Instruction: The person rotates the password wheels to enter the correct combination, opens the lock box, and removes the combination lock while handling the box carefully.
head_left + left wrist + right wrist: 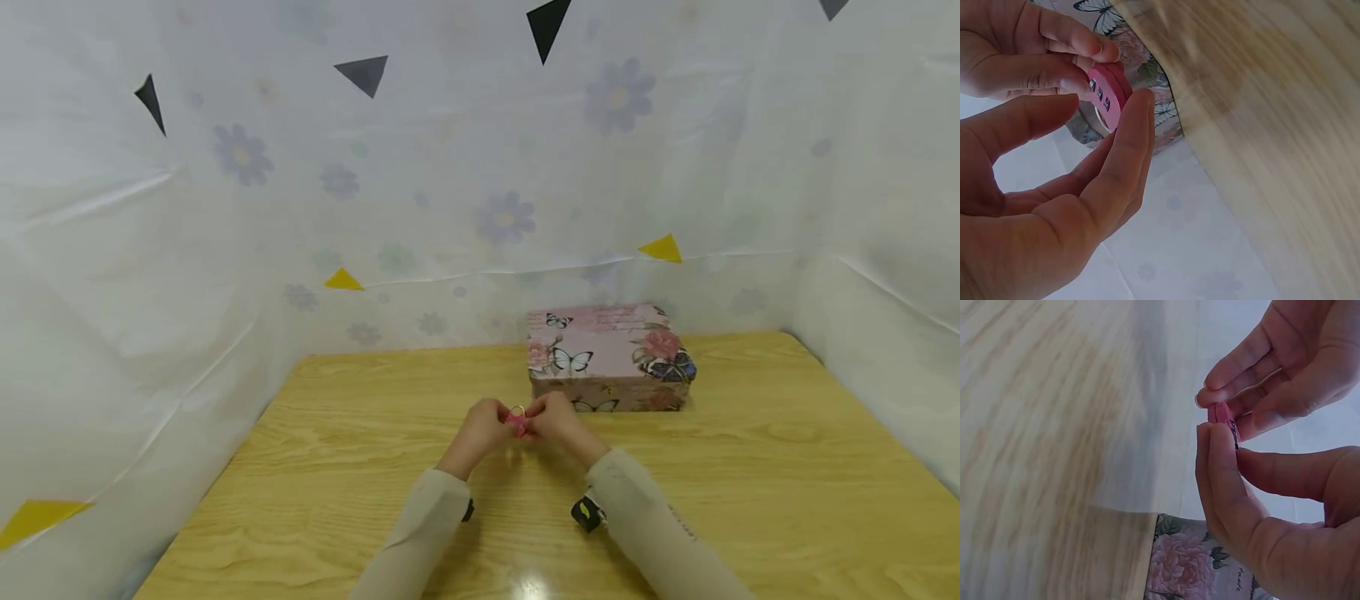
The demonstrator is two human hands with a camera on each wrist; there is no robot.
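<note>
A small pink combination padlock [517, 422] is held up above the table between both hands. In the left wrist view the padlock [1109, 100] shows three dark number dials and part of its metal shackle. My left hand [482, 427] holds it from the left, its fingertips on one edge; its thumb looks slightly apart from the body. From the right, my right hand [560, 423] pinches the padlock between thumb and fingers. The right wrist view has the padlock [1220, 414] edge-on, partly hidden by fingertips.
Behind the right hand, a pink box [600, 342] with butterflies and roses stands shut on the wooden table [337, 500]. Pale flowered sheeting [450, 167] with triangular flags hangs around the table's back and sides.
</note>
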